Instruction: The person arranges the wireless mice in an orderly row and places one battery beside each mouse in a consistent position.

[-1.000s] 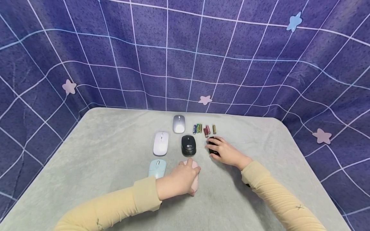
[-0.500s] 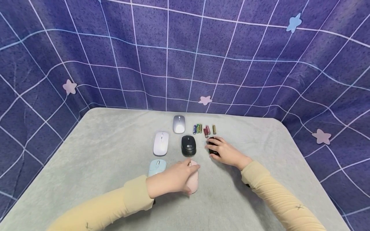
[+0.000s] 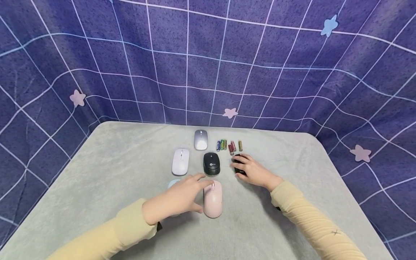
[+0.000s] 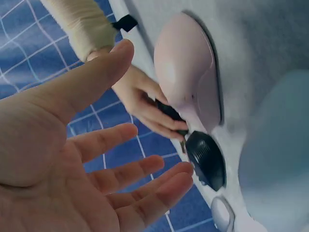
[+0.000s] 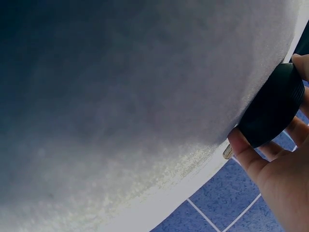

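My left hand (image 3: 182,198) is held with its fingers spread, just left of a pink computer mouse (image 3: 213,203) that lies on the table. In the left wrist view nothing is between that hand's thumb and fingers. A light blue mouse (image 3: 173,182) is mostly covered by the left hand. My right hand (image 3: 256,172) grips a black mouse (image 5: 273,106) at its sides, with that mouse on the table. Another black mouse (image 3: 212,164) with a small white logo lies between and beyond the two hands.
A white mouse (image 3: 180,161) and a grey mouse (image 3: 200,140) lie farther back on the grey cloth-covered table (image 3: 107,173). Several small batteries (image 3: 222,145) lie beyond the right hand. A blue grid-patterned curtain (image 3: 162,72) stands behind the table's far edge.
My left hand has let go of the pink mouse and moved left, now over the light blue mouse. The pink mouse stays in place. My right hand stays on its black mouse.
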Demonstrator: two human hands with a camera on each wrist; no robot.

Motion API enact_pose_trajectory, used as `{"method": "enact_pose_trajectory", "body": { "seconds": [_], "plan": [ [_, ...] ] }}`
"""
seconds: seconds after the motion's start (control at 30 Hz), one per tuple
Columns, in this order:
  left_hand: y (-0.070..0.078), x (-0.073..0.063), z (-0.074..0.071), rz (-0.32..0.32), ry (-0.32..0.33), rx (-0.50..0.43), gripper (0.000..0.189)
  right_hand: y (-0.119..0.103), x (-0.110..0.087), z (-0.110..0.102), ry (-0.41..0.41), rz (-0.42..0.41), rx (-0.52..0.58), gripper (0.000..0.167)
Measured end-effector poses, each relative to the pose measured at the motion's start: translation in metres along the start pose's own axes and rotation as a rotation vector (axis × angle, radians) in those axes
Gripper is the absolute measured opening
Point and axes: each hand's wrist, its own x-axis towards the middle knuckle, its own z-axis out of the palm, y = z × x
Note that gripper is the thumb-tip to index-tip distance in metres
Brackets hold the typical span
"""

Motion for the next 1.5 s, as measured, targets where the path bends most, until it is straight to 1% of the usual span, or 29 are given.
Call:
{"method": "enact_pose_trajectory", "body": {
  "seconds": [0.1, 0.27, 0.5, 0.67, 0.83, 1.03, 1.27, 1.43, 1.5],
  "plan": [
    [-0.006, -0.006, -0.003, -0.006, 0.011, -0.01, 0.079, -0.001, 0.001, 0.0, -0.002, 0.001, 0.0, 0.035],
    [-0.017, -0.017, -0.004, 0.015, 0.038, -0.03, 0.077, -0.001, 0.002, 0.001, 0.001, -0.002, -0.007, 0.034],
    [-0.033, -0.03, -0.001, 0.029, 0.053, -0.002, 0.077, 0.0, 0.002, 0.001, 0.001, 0.007, 0.007, 0.035],
    [-0.041, -0.037, 0.004, 0.061, 0.071, -0.01, 0.073, 0.001, 0.001, 0.003, 0.0, 0.012, 0.019, 0.035],
    [-0.052, -0.044, 0.013, 0.081, 0.087, -0.025, 0.069, 0.001, 0.0, 0.003, -0.01, 0.02, 0.019, 0.034],
    [-0.061, -0.047, 0.022, 0.102, 0.097, -0.032, 0.063, 0.001, 0.0, 0.003, -0.025, 0.04, 0.036, 0.034],
    [-0.065, -0.047, 0.025, 0.113, 0.111, -0.009, 0.047, 0.0, 0.001, 0.001, -0.023, 0.045, 0.047, 0.037],
    [-0.067, -0.047, 0.026, 0.111, 0.116, -0.009, 0.046, -0.003, 0.003, -0.004, -0.019, 0.036, 0.035, 0.039],
    [-0.068, -0.046, 0.027, 0.109, 0.115, -0.012, 0.046, -0.004, 0.005, -0.005, -0.012, 0.027, 0.012, 0.04]
  ]
}}
